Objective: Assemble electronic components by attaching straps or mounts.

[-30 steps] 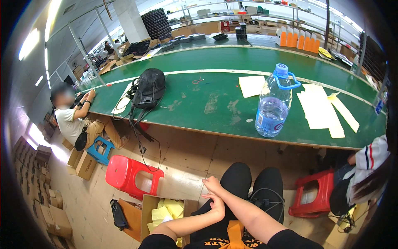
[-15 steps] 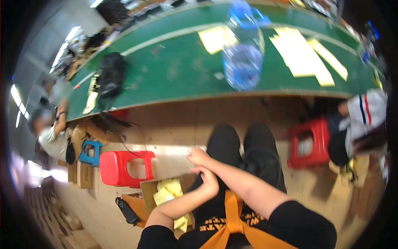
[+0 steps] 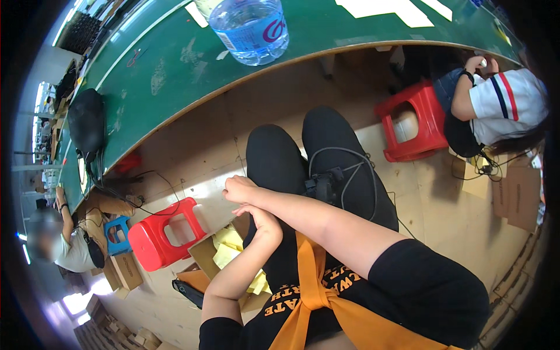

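Note:
My right forearm crosses in front of my lap, and my right hand [image 3: 239, 189] is closed in a loose fist past my left thigh. Just below it, my left hand [image 3: 261, 220] is bent at the wrist with fingers stretched out, touching or almost touching the right wrist. Nothing shows in either hand; the inside of the right fist is hidden. On my lap lies a small black device [image 3: 324, 184] with a grey cable [image 3: 367, 160] looping over my right thigh. Beneath my left forearm, an open cardboard box [image 3: 204, 256] holds yellow paper sheets [image 3: 227, 252].
Ahead stands a green table [image 3: 169, 76] bearing a large clear water bottle [image 3: 251, 32], pale yellow sheets [image 3: 391, 9] and a black bag [image 3: 86, 121]. Red stools [image 3: 153, 245] flank me. People sit at the right [image 3: 504, 96] and far left [image 3: 76, 251].
The view has turned and tipped downward, so the table and bottle sit higher and more of my lap shows. My hands stay crossed at the wrists.

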{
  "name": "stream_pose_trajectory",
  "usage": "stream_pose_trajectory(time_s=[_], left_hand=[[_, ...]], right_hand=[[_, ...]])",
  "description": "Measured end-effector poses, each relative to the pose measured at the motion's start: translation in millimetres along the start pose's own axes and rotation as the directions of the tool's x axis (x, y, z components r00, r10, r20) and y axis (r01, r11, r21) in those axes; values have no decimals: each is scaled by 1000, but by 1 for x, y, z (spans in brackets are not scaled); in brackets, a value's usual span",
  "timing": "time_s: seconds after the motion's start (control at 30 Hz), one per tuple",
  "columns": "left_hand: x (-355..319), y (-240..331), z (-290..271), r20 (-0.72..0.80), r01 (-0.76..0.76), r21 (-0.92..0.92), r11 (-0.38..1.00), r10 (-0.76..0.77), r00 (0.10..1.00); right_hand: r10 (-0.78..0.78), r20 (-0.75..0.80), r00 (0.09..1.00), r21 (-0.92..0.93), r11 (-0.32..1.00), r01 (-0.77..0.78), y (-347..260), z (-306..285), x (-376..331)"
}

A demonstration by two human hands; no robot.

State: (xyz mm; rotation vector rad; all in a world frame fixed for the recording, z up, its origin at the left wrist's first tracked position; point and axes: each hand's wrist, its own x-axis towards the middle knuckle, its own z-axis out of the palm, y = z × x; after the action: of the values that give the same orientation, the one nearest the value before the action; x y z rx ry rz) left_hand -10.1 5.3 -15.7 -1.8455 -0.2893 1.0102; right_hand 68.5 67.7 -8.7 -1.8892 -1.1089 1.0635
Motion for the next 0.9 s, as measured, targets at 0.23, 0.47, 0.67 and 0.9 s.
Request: stream_pose_trajectory(time_s=[0.23,0.47,0.67,0.9], left_hand=[[1,0,3,-69,93,151,984,-84,994],[-3,-10,-4,19,-113,14,993,113,993],[-4,-1,6,-48,-33,144,989,40,998],[-4,12,40,-53,-121,160,980,131,990]], right_hand=[[0,-42,999,151,989,7,-1,-1,2],[-16,-50,999,69,997,20,2,5,2],[-32,-105,994,50,998,37,5,1,-2],[1,-4,1000,47,999,-1,2,3,-1]])
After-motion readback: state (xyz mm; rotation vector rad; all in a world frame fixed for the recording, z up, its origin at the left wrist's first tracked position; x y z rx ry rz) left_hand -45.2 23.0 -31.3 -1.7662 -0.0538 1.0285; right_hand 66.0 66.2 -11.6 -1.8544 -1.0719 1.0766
